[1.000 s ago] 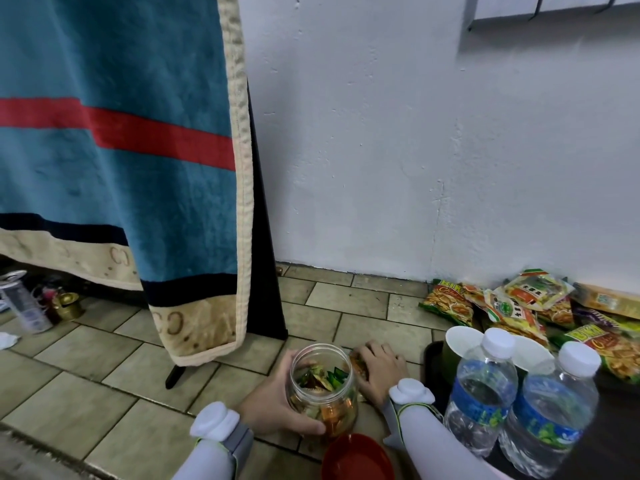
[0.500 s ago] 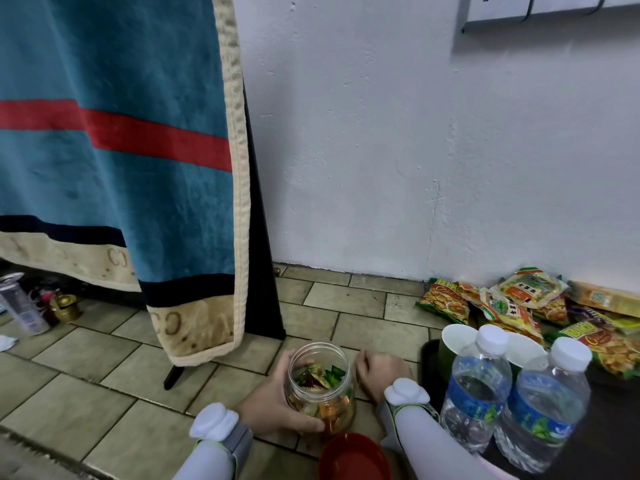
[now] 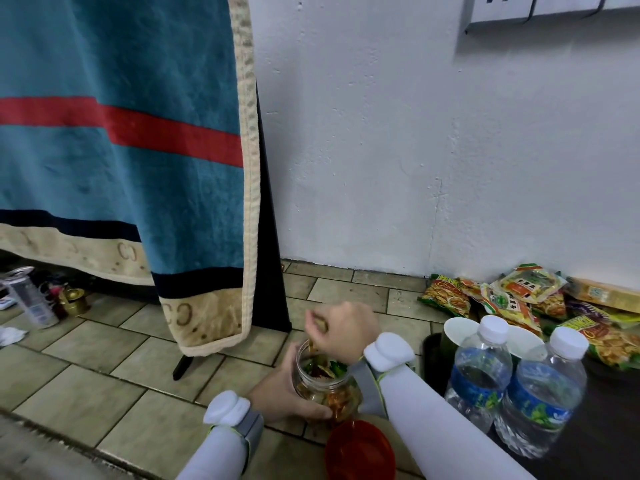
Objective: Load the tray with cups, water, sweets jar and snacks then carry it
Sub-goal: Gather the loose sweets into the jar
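An open clear sweets jar stands on the tiled floor, and my left hand grips its side. Just above the jar's mouth, my right hand is closed around wrapped sweets. The jar's red lid lies on the floor in front of it. A dark tray at the right holds two water bottles and white cups. Snack packets lie against the wall behind the tray.
A blue and red towel hangs at the left over a dark stand whose foot rests on the floor. A can and a brass pot sit under it. The white wall is close behind.
My right hand rose from the floor behind the jar to above its mouth, closed on sweets. My left hand stayed on the jar.
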`<act>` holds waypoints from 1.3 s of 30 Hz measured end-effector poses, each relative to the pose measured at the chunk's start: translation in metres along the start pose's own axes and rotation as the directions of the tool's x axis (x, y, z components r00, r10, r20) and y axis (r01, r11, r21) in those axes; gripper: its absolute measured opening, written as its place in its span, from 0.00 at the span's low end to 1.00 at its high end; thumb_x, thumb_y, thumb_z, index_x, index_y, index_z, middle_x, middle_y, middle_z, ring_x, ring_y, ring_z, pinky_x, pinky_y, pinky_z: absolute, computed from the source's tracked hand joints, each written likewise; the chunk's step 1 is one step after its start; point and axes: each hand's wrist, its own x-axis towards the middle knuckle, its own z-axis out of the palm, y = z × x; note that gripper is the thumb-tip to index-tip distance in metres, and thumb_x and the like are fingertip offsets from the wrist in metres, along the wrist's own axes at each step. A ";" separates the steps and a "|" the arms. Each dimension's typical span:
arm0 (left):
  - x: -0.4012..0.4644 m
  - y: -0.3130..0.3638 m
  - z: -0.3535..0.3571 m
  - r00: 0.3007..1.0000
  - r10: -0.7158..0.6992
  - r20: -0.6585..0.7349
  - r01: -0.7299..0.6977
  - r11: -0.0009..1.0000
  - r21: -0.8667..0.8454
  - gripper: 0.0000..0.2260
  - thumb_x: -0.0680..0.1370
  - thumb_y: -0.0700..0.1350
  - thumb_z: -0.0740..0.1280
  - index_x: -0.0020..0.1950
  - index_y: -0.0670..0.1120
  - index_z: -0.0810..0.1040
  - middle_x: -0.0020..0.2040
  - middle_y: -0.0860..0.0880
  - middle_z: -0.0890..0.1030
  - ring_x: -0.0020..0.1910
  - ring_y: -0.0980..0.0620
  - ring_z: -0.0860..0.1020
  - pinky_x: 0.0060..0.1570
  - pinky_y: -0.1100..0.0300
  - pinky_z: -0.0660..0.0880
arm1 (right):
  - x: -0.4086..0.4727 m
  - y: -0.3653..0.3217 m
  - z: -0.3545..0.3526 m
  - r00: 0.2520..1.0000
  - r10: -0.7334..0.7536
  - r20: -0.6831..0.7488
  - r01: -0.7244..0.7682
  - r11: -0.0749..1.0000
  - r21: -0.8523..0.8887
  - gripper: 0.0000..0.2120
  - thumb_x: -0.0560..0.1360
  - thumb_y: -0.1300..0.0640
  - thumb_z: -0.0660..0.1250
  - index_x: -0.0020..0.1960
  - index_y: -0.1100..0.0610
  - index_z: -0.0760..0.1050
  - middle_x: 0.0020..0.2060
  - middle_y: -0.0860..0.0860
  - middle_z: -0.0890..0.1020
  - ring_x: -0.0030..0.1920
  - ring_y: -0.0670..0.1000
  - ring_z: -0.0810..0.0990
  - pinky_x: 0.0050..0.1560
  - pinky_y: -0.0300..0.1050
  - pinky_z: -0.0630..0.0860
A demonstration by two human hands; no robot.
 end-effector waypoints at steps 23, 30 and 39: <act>0.002 -0.008 -0.001 1.000 0.014 0.003 -0.014 1.000 -0.025 0.55 0.56 0.45 0.83 0.73 0.55 0.51 0.69 0.53 0.70 0.69 0.58 0.69 0.70 0.61 0.67 | -0.009 -0.005 -0.005 0.873 -0.022 0.487 -0.476 0.177 0.861 0.20 0.77 0.51 0.51 0.47 0.62 0.78 0.35 0.59 0.81 0.33 0.50 0.80 0.34 0.36 0.75; 0.006 -0.009 -0.003 1.000 -0.011 -0.002 0.011 1.000 0.017 0.48 0.58 0.40 0.83 0.70 0.50 0.58 0.65 0.54 0.73 0.66 0.61 0.71 0.67 0.68 0.67 | -0.018 0.039 -0.013 0.893 0.412 0.181 -0.418 0.614 0.670 0.17 0.76 0.48 0.57 0.42 0.57 0.80 0.36 0.52 0.81 0.35 0.46 0.78 0.36 0.38 0.73; 0.007 -0.011 -0.004 1.000 -0.019 0.016 0.018 0.999 0.040 0.48 0.56 0.45 0.83 0.68 0.54 0.59 0.66 0.53 0.72 0.67 0.58 0.70 0.69 0.61 0.66 | -0.045 0.068 -0.001 0.356 0.534 0.767 -0.318 0.841 -0.438 0.16 0.80 0.58 0.55 0.66 0.61 0.70 0.65 0.57 0.74 0.65 0.55 0.73 0.64 0.44 0.68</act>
